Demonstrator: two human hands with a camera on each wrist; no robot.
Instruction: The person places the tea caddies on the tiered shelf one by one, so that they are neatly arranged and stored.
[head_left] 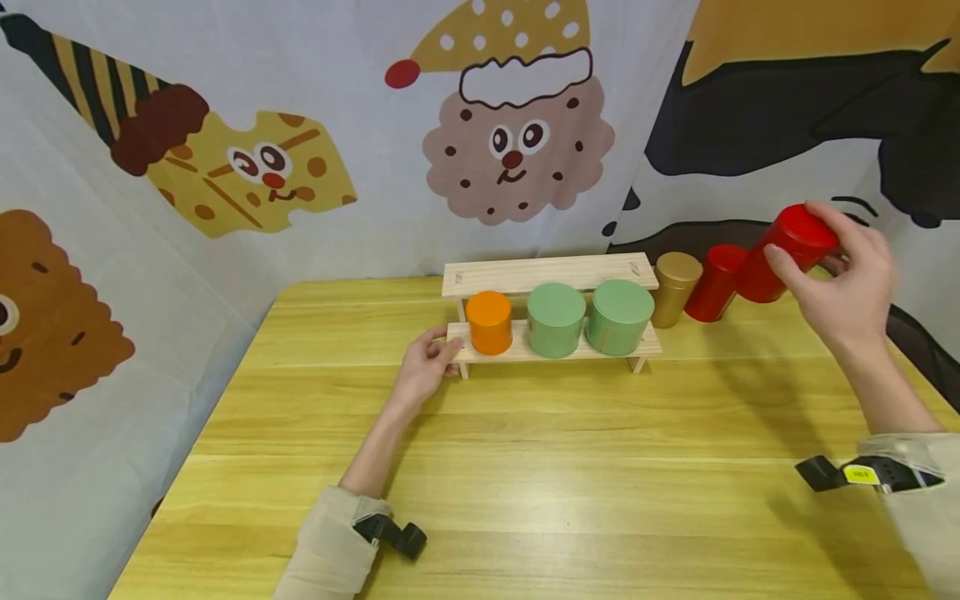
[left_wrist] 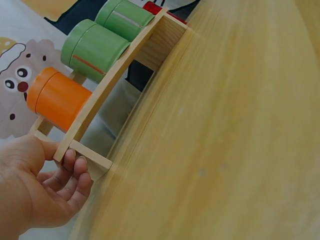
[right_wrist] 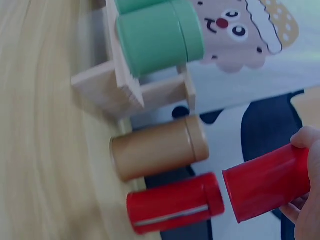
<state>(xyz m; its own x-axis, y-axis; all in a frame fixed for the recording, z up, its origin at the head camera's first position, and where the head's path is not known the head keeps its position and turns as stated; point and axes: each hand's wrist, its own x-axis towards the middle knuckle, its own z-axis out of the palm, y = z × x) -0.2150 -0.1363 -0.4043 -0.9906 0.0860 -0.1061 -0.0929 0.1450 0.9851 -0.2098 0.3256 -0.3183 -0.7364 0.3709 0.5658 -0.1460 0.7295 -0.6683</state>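
Note:
My right hand (head_left: 858, 283) grips a red cylindrical canister (head_left: 776, 260) near its top, tilted and held in the air at the right. In the right wrist view its base points toward a second red canister (right_wrist: 175, 204), which stands on the table beside a gold canister (right_wrist: 159, 148). With thumb and fingers, my left hand (head_left: 422, 372) pinches the left end of the lower board of a two-step wooden rack (head_left: 547, 274). On that lower board sit an orange canister (head_left: 490, 323) and two wider green canisters, one in the middle (head_left: 556, 322) and one at the right (head_left: 621, 318).
The rack stands toward the back of the wooden table (head_left: 510, 475), near a cartoon-printed cloth (head_left: 360, 50). Nothing sits on its upper board. Black wrist cameras are strapped over the left sleeve (head_left: 330, 542) and the right sleeve (head_left: 926, 517).

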